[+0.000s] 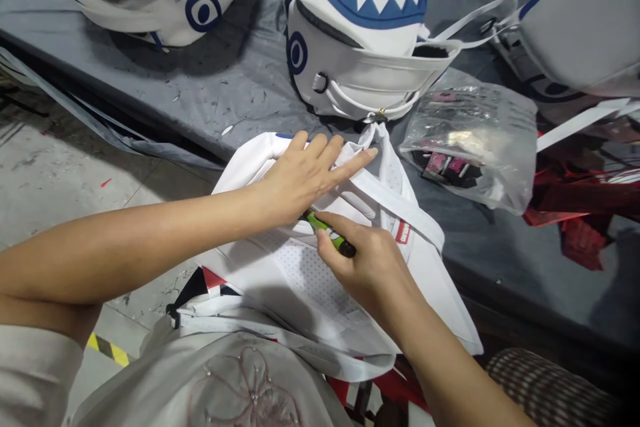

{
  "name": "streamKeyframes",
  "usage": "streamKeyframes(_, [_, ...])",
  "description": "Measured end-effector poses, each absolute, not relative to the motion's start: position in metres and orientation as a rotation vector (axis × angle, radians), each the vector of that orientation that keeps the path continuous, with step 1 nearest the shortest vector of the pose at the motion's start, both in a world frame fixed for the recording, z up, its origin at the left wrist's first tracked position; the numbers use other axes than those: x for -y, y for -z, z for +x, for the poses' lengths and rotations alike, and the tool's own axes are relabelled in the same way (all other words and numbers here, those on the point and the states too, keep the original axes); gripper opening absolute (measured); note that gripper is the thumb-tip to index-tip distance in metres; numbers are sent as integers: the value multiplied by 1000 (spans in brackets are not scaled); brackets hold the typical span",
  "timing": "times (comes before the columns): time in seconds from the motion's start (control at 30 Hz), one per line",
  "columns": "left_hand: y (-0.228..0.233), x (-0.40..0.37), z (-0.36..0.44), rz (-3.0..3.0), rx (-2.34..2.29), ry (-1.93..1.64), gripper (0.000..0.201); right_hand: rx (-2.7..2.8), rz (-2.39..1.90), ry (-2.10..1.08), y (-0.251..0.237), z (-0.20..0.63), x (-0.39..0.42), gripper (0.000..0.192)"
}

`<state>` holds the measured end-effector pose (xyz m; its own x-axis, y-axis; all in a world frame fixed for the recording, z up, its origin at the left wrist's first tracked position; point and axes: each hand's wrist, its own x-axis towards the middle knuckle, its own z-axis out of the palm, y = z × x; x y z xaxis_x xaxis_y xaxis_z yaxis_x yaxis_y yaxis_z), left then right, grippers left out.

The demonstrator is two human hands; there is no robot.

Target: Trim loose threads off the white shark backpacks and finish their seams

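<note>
A white backpack (300, 267) lies across my lap and against the table edge, its dotted padded back and straps facing up. My left hand (305, 173) rests flat on its upper part, fingers spread and holding nothing. Just below it, my right hand (370, 260) grips a small green-and-black tool (333, 237). The tool's tip points up and left beneath the left palm, where it is hidden, so its kind cannot be made out. A white strap (395, 203) with a red label (403, 232) beside it runs along the right side.
On the grey-covered table (240, 100) stand a white-and-blue backpack with a toothed pattern (360, 33), another with an eye patch (200, 10), and a grey-white one (590, 33). A clear plastic bag (475, 140) holds small pink and black parts. Red material (575, 207) lies at right.
</note>
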<state>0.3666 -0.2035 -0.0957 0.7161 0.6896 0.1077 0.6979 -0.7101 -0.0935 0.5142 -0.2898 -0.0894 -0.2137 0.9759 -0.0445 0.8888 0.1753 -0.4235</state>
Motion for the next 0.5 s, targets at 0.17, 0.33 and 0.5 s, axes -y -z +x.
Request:
streamKeyframes(0.17, [98,203,367,-2808,1150,95,86,2165,-1827,-598,89,512,290,36])
streamKeyframes(0.33, [99,200,370,-2788,1127,75,87,2127,-1884,-576,90,510,288,35])
streamKeyframes(0.5, [92,204,347,-2770,976,14,92,1991,-1847,-656,94,517,295,35])
